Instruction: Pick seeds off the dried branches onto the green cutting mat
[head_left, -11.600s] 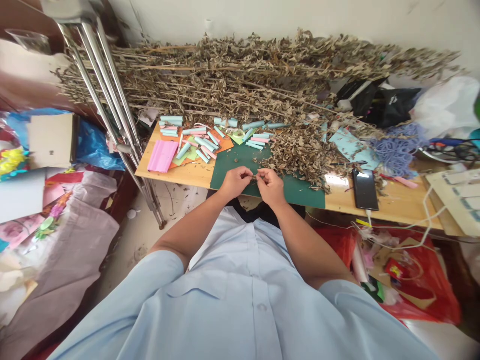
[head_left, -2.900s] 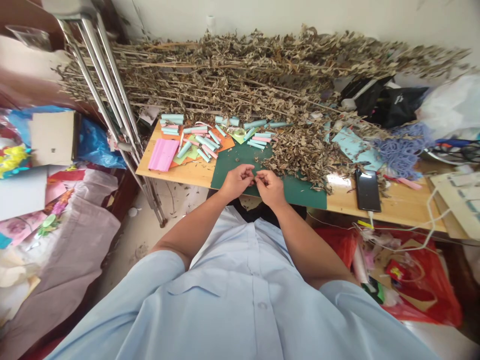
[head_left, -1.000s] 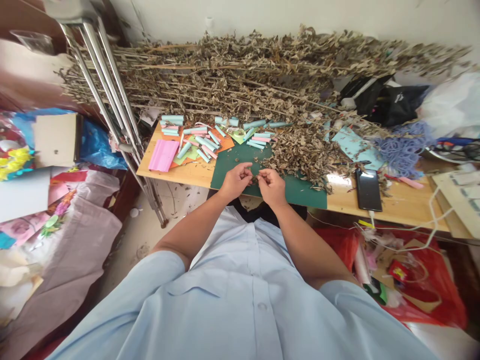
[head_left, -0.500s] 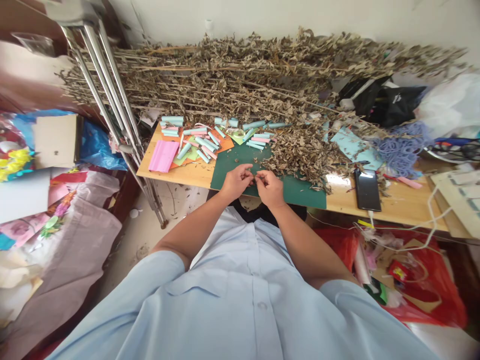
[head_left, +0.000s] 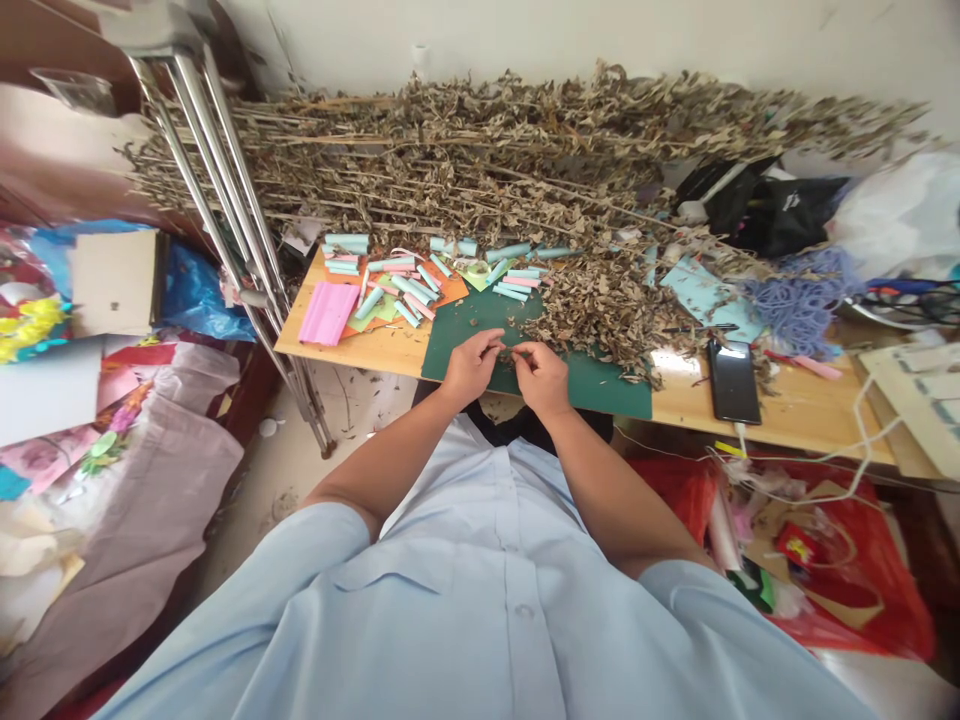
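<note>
Over the front edge of a green mat (head_left: 454, 325), both hands are close together with their fingertips pinched. My left hand (head_left: 471, 368) has its fingers curled toward the thumb. Facing it, my right hand (head_left: 541, 376) pinches with thumb and forefinger. Whatever is between the fingertips is too small to name. Just beyond my right hand lies a heap of crumbled dried leaves (head_left: 600, 315). Behind and left of my left hand are several small rolls of blue and pink paper (head_left: 414, 292), lying on orange and green sheets. A folded pink sheet (head_left: 328, 313) is farther left.
Long dried leafy stalks (head_left: 480, 150) are piled along the wall. A metal crutch (head_left: 225, 180) leans at the table's left end. To the right lie a phone (head_left: 733, 382) with a white cable, blue yarn (head_left: 806, 290) and a black bag (head_left: 795, 205). Below sits a red bag (head_left: 892, 580).
The fingertips of my two hands have drawn slightly apart, and the right fingers have shifted a little. The things on the table look the same.
</note>
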